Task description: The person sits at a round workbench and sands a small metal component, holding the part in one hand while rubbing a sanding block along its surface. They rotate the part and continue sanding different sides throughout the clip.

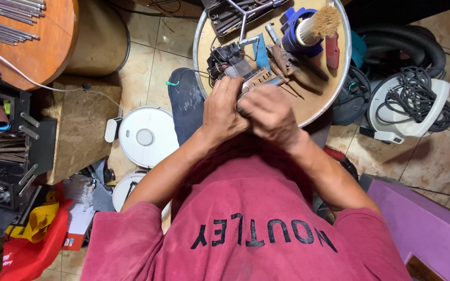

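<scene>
So you've got both hands bunched up at the near edge of the round wooden-topped work table with the metal rim. Your left hand is wrapped tight around the near end of the grey-and-copper electric motor assembly with black wiring, fingers curled shut on it. Your right hand is pressed right up against the left one, fingers closed over the motor's near end too, though you can't really see what the fingertips are pinching under there.

The motor sticks out from your grip toward the table's middle, lying on the wood, wires bunched at its far end. Just beyond it on the table sits a blue triangular plastic piece, and to its right a pair of rusty brown pliers. Farther right there's a blue plastic cylinder holding a straw-bristle brush and a red-handled tool near the rim.

Room's tight: the far half of the table is crowded, bare wood only right of your hands. Left of the table, down on the tiled floor, is a round white robot vacuum.
</scene>
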